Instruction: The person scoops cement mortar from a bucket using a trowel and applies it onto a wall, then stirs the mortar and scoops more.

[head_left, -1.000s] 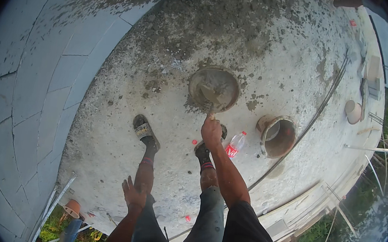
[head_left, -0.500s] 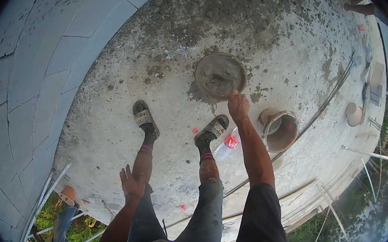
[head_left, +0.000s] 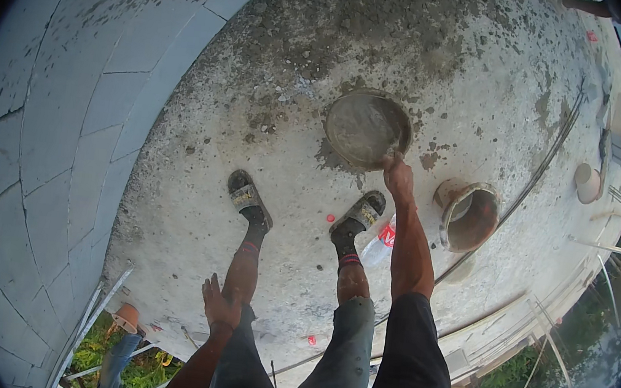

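Note:
On the concrete in front of my feet stands a round mortar pan (head_left: 406, 121) with a wet grey mix (head_left: 363, 126) in it. My right hand (head_left: 399, 176) is closed at the pan's near right edge, fingers pointing into it. Whatever it grips is hidden by the fingers and blurred. My left hand (head_left: 220, 308) lies on my left knee with its fingers spread, holding nothing. Beside my right foot, partly behind my right forearm, lies a clear plastic bottle (head_left: 377, 253) with a red label. A mortar-stained bucket (head_left: 444, 194) lies to the right of the pan.
Grey panels (head_left: 114, 106) line the left side. Wet splatter (head_left: 392, 19) covers the floor beyond the pan. Long thin rods (head_left: 548, 160) run along the right. A pale bucket (head_left: 587, 183) is farther right. Another person's leg (head_left: 119, 364) and an orange bucket (head_left: 126, 316) show lower left.
My right hand has stayed at the pan's edge while the mix has become smoother, its dark hollow gone. The whole view has shifted slightly. My left hand remains on the knee.

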Demonstrator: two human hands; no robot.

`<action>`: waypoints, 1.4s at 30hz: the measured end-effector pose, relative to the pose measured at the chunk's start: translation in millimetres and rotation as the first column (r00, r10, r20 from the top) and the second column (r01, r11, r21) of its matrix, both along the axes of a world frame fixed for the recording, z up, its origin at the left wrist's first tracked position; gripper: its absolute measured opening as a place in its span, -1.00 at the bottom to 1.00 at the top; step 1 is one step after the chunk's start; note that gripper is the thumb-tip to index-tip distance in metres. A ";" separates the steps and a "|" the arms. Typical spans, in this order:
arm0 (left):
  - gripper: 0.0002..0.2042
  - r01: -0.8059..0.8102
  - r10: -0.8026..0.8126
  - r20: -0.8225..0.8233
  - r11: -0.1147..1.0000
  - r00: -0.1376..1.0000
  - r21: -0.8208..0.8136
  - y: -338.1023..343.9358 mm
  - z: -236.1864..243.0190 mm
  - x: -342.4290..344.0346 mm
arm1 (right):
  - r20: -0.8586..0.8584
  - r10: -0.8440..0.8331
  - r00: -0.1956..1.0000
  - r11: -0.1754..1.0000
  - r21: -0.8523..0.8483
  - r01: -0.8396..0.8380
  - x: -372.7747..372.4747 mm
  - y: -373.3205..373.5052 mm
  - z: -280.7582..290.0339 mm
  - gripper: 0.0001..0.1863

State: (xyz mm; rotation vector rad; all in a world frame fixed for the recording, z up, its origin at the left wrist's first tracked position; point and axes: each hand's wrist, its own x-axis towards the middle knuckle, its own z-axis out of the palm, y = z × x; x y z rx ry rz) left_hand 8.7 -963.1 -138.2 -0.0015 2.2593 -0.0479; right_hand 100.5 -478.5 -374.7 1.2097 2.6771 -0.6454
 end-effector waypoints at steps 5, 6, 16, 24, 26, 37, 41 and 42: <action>-0.23 0.058 -0.060 -0.049 0.998 0.997 -0.035 -14.1 16.5 -21.1 | 0.154 -0.753 0.640 0.158 -0.901 0.403 -42.7 -97.7 -4.1 -0.58; -0.24 0.064 -0.065 -0.053 0.998 0.997 -0.023 -11.7 13.9 -23.5 | 0.188 -0.795 0.577 0.071 -0.915 0.396 -46.6 -100.6 5.7 -0.55; -0.24 0.185 -0.184 -0.051 0.983 0.982 0.019 21.6 6.7 -19.1 | 0.338 -0.855 0.392 -0.269 -0.937 0.223 2.3 -91.7 13.6 -0.62; -0.23 0.303 -0.303 -0.049 0.953 0.952 0.000 51.3 11.8 -19.2 | 0.183 -0.905 0.383 -0.148 -0.982 0.121 18.6 -89.4 83.3 -0.68; -0.21 0.317 -0.317 -0.060 0.948 0.947 -0.004 56.9 21.2 -23.3 | 0.149 -0.915 0.374 -0.136 -0.989 0.061 10.4 -92.6 119.0 -0.67; -0.14 0.435 -0.437 -0.085 0.900 0.896 -0.042 51.1 4.8 -76.9 | -0.330 -0.879 -0.344 0.219 -0.920 0.324 -37.0 -22.0 297.0 -0.43; -0.14 0.408 -0.406 -0.099 0.913 0.909 0.005 41.7 0.1 -88.8 | -0.734 -0.669 -0.114 0.312 -0.417 0.854 -98.9 12.7 238.0 -0.40; -0.14 0.382 -0.378 -0.093 0.924 0.921 0.028 42.1 -1.3 -89.2 | -0.817 -0.575 0.027 0.389 -0.245 0.888 -142.6 17.2 237.8 -0.36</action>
